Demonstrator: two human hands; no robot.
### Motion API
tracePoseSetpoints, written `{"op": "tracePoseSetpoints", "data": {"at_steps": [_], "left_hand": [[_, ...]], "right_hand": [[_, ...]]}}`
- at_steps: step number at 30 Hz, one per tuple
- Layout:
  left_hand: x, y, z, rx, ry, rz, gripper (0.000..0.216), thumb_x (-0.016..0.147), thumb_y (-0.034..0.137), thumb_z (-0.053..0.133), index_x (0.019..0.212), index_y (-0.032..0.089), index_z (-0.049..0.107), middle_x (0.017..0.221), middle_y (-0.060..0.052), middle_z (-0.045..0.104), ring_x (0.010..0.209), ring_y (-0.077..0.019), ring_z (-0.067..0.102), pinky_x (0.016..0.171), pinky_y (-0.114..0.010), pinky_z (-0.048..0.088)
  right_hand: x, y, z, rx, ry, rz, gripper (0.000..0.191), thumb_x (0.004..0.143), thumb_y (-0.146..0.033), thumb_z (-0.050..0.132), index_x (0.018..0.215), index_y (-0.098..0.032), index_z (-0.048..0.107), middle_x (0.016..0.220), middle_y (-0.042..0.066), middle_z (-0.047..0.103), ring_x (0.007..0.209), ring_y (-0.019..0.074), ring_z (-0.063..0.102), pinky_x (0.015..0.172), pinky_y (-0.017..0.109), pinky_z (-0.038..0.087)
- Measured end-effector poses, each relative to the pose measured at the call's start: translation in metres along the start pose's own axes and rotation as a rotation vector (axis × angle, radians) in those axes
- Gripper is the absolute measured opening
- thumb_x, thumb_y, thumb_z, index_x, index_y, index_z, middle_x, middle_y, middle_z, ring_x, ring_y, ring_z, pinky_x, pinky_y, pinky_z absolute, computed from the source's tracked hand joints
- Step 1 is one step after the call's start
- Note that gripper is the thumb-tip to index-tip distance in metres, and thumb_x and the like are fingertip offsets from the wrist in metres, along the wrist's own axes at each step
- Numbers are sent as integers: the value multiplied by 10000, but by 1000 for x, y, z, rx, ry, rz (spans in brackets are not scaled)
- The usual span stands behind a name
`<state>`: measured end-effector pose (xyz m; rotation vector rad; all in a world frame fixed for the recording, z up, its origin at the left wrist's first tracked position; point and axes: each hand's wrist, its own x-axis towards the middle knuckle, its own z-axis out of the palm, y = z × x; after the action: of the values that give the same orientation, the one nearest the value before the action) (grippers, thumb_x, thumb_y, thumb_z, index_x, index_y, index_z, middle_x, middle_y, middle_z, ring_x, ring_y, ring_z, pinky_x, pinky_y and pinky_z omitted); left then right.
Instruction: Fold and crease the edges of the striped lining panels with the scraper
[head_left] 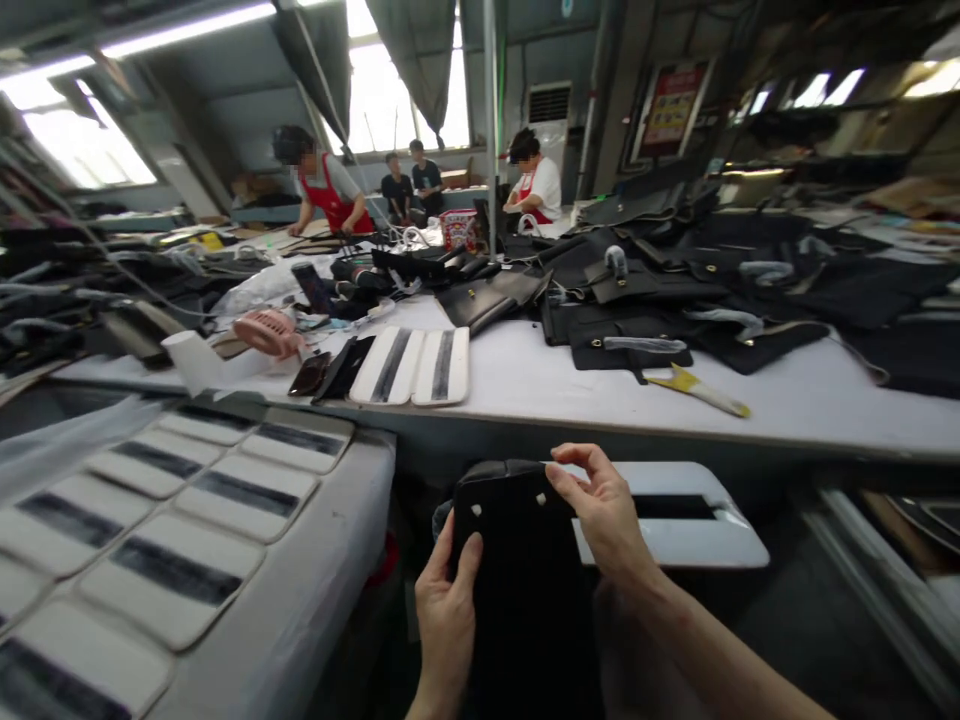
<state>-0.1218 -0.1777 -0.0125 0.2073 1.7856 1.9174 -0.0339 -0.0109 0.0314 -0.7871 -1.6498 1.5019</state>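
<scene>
A black leather-like bag piece [517, 570] with a rounded top edge hangs upright in front of me, two small white spots near its top. My left hand [446, 610] grips its left edge, thumb on the near face and fingers behind. At the upper right corner, my right hand [604, 515] pinches the edge between thumb and forefinger. Clear wrapping shows just behind the piece at its left. Behind my right wrist is a white rounded board [697, 550] with a dark slot or strip. The lower part of the black piece fades into shadow.
Cream panels with dark stripes [221, 495] cover the left table; two more [442, 365] lie on the white bench [510, 370]. Nearby are a pink fan [266, 330], a phone [309, 374], black bags [630, 335] and a yellow-ended tool [701, 390]. Co-workers [334, 195] are beyond.
</scene>
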Motion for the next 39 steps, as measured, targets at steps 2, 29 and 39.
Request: {"op": "tracePoseSetpoints", "data": {"at_steps": [2, 29, 39], "left_hand": [[3, -2, -2, -14, 0, -43, 501, 848, 445, 692, 1318, 326, 569, 1340, 21, 621, 1292, -242, 526, 1137, -400, 393], [29, 41, -10, 263, 3, 169, 611, 745, 595, 714, 1197, 199, 607, 921, -62, 701, 805, -215, 682, 680, -273, 550], [23, 68, -6, 271, -160, 167, 338, 817, 497, 686, 902, 176, 622, 726, -7, 647, 665, -134, 579, 628, -213, 467]], "right_hand": [[-20, 12, -10, -62, 86, 35, 356, 809, -499, 681, 949, -192, 566, 885, 48, 633, 735, 173, 604, 664, 305, 514], [-25, -7, 13, -45, -19, 82, 348, 887, -545, 587, 996, -221, 525, 718, -33, 546, 652, 139, 555, 616, 246, 451], [-30, -11, 3, 56, -82, 131, 338, 868, -540, 619, 888, -208, 558, 746, -6, 628, 684, 140, 577, 616, 223, 453]]}}
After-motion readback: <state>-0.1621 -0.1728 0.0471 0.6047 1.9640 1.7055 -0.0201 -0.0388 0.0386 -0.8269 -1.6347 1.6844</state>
